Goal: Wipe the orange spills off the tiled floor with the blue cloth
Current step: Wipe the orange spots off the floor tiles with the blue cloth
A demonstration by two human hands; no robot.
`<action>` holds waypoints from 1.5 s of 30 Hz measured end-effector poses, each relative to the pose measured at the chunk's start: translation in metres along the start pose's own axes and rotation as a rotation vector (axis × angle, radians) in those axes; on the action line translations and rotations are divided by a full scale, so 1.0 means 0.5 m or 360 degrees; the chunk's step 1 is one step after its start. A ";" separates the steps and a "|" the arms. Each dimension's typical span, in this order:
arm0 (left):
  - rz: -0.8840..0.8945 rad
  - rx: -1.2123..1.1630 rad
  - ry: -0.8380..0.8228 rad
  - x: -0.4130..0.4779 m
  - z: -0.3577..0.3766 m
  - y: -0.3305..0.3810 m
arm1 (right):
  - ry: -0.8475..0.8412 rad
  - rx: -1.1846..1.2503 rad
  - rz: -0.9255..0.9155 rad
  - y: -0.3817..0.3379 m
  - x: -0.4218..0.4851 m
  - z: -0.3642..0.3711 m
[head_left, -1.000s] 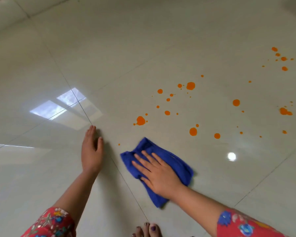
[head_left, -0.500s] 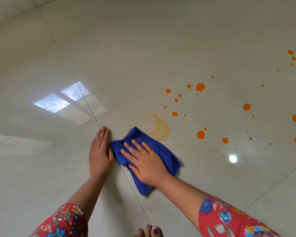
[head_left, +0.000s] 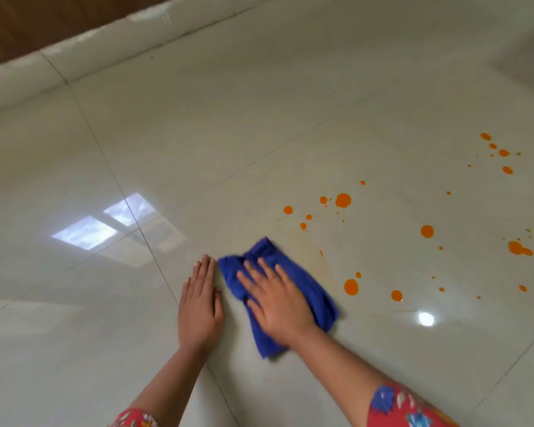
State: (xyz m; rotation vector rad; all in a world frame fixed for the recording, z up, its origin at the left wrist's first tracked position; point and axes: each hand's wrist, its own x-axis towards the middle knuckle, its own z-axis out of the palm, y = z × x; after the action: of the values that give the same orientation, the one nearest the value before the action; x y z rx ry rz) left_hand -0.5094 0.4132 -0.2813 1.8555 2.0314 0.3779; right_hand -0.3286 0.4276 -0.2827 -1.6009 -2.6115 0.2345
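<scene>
A crumpled blue cloth [head_left: 318, 298] lies on the glossy pale tiled floor [head_left: 259, 134]. My right hand [head_left: 275, 300] presses flat on the cloth with fingers spread and straight. My left hand [head_left: 199, 303] rests flat on the floor just left of the cloth, fingers together. Orange spills [head_left: 342, 200] dot the tile to the right of the cloth, with larger drops [head_left: 351, 286] close to its right edge and more [head_left: 518, 248] farther right. A faint orange smear [head_left: 316, 257] trails from the cloth's upper right.
A pale skirting strip [head_left: 74, 53] and brown wall [head_left: 28, 23] run along the far left edge of the floor. Window reflections [head_left: 105, 223] and a bright lamp glare [head_left: 426, 318] shine on the tiles. Grout lines cross the floor.
My right hand slid the cloth left next to my left hand; the large orange drop and smaller ones near it became a faint smear. The camera tilted up, showing the wall.
</scene>
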 end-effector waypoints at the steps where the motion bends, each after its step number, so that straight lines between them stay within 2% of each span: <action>1: 0.0046 0.0027 -0.0009 -0.002 -0.002 0.000 | 0.0000 -0.0019 0.0094 0.029 0.037 -0.008; 4: 0.0109 0.0064 -0.0011 -0.003 -0.004 0.003 | 0.0117 0.0020 0.0572 0.109 0.057 -0.020; 6: 0.0093 0.0067 -0.0009 -0.007 -0.001 0.008 | 0.0168 0.0053 0.0751 0.088 -0.008 -0.010; 8: 0.0087 0.0071 -0.0008 -0.004 0.001 0.012 | 0.0164 0.0021 0.0645 0.026 -0.075 0.001; 10: 0.0083 0.0078 -0.0016 -0.001 0.002 0.013 | 0.0031 0.0028 0.0325 -0.001 -0.076 0.007; 12: 0.0079 0.0073 -0.0020 -0.002 0.000 0.011 | 0.0004 -0.0042 0.0064 0.033 -0.016 0.001; 13: 0.0081 0.0066 -0.0015 -0.003 0.001 0.012 | 0.0014 -0.0056 0.0078 0.059 0.017 -0.002; 14: 0.0087 0.0065 -0.0013 -0.001 0.002 0.013 | 0.0050 -0.0055 0.0209 0.087 0.045 -0.005; 16: 0.0083 0.0077 -0.0010 -0.004 0.003 0.015 | 0.0134 -0.0008 0.0597 0.110 0.067 -0.013; 17: 0.0092 0.0078 0.0001 -0.002 0.001 0.016 | 0.0174 0.0020 0.0684 0.098 0.065 -0.011; 18: 0.0097 0.0064 0.0022 -0.002 0.001 0.016 | 0.0168 0.0033 0.0635 0.071 0.053 -0.007; 21: 0.0022 -0.0132 0.0139 0.009 0.005 0.024 | -0.0002 0.0002 0.0032 0.004 0.015 0.006; 22: -0.0032 -0.0222 0.0182 0.019 0.010 0.035 | 0.0001 -0.0023 -0.0071 0.014 0.031 0.008; 25: -0.0123 -0.0317 0.0244 0.060 0.019 0.076 | 0.0024 -0.0042 0.0110 0.062 0.141 -0.006; 28: -0.0022 -0.0294 0.0120 0.105 0.025 0.108 | -0.0035 -0.0123 0.0456 0.161 0.213 -0.032; 32: 0.0197 -0.0156 -0.0053 0.151 0.040 0.144 | 0.0247 -0.0075 0.0858 0.257 0.111 -0.038; 34: 0.0248 -0.0100 -0.0082 0.157 0.056 0.163 | 0.0240 -0.0081 0.0822 0.210 0.029 -0.024; 36: 0.0236 -0.0031 -0.0051 0.156 0.069 0.177 | 0.0225 -0.0086 0.0611 0.164 -0.010 -0.018; 38: 0.0225 0.0039 -0.0016 0.153 0.078 0.181 | 0.0158 -0.0032 0.0353 0.183 0.027 -0.022; 40: 0.0237 0.0073 -0.0009 0.149 0.078 0.176 | 0.0090 -0.0067 0.0245 0.226 0.100 -0.033; 43: 0.0302 0.0144 -0.0038 0.146 0.077 0.182 | 0.0055 -0.0053 0.0546 0.333 0.159 -0.053; 45: 0.0340 0.0186 -0.0075 0.150 0.077 0.187 | 0.0200 -0.0004 0.0843 0.379 0.130 -0.056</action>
State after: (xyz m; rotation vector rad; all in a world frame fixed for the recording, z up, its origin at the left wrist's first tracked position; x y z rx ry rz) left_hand -0.4142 0.4952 -0.2822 2.1400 1.8661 0.2732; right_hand -0.1879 0.5727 -0.2881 -2.1981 -2.0516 0.1486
